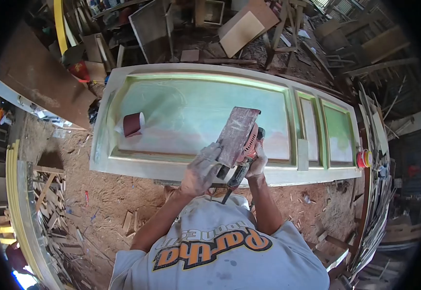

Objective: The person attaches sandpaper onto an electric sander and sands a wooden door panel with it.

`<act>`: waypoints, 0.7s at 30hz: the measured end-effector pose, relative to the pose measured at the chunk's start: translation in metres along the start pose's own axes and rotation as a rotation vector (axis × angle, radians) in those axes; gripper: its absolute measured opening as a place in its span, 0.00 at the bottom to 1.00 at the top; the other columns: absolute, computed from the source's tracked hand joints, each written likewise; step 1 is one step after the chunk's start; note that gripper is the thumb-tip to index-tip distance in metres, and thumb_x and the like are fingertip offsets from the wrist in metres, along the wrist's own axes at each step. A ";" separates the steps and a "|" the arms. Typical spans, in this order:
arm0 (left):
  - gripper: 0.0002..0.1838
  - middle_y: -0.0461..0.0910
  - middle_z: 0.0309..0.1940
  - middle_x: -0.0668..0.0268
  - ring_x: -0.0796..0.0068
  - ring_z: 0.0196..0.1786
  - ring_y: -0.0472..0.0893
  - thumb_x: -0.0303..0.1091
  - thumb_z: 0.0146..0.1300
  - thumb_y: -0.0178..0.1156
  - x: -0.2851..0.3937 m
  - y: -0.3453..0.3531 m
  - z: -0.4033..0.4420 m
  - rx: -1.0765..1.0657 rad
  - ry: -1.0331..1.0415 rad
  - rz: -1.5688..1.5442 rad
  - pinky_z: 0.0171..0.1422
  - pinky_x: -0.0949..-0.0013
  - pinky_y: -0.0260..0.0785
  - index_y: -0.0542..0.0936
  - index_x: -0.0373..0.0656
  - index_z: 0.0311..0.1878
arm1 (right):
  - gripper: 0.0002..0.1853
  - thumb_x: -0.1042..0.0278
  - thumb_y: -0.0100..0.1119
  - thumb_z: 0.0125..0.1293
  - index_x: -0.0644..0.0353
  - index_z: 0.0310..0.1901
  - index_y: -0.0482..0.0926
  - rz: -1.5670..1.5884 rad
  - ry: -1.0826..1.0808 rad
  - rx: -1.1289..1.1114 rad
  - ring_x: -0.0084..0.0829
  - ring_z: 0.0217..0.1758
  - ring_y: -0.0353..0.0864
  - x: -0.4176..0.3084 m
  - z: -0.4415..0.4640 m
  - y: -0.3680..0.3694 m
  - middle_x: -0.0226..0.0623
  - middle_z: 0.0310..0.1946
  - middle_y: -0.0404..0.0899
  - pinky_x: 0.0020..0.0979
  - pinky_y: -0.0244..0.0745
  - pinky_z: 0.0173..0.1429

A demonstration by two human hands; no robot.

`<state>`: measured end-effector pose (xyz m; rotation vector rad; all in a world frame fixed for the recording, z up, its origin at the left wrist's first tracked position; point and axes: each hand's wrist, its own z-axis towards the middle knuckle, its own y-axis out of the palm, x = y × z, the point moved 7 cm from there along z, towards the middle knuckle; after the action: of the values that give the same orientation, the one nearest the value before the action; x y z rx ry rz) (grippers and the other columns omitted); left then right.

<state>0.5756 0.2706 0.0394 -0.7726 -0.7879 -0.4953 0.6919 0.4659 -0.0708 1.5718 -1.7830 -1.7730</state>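
Observation:
An orange-and-black power sander (pixel 246 151) is held above the near edge of a panelled door, tipped so that its sanding face shows. A worn, dust-covered brown sandpaper strip (pixel 236 135) lies along that face. My right hand (pixel 258 162) is wrapped round the sander's body from the right. My left hand (pixel 203 166), white with dust, grips the left edge of the sandpaper near its lower end; its fingertips are partly hidden. The door (pixel 196 175) lies flat, its recessed panels green and whitish. A roll of brown sandpaper (pixel 132 124) rests on the large panel.
A red-and-yellow tin (pixel 364 158) is by the door's right end. A large brown board (pixel 46 77) leans at left. Wood scraps (pixel 51 203) and sawdust cover the ground. Boards and frames (pixel 244 31) stand behind, with stacked strips (pixel 380 208) at right.

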 end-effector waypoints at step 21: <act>0.32 0.85 0.67 0.52 0.66 0.65 0.85 0.31 0.83 0.65 -0.066 -0.007 -0.005 -0.110 -0.563 -0.652 0.73 0.63 0.78 0.71 0.26 0.83 | 0.17 0.66 0.76 0.76 0.58 0.57 0.78 -0.432 -0.091 0.025 0.24 0.25 0.81 -0.025 -0.004 0.064 0.33 0.39 0.86 0.30 0.79 0.27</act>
<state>0.5326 0.2702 -0.0117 -0.7566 -1.5671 -0.9259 0.6723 0.4649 -0.0051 2.0400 -1.5924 -2.0349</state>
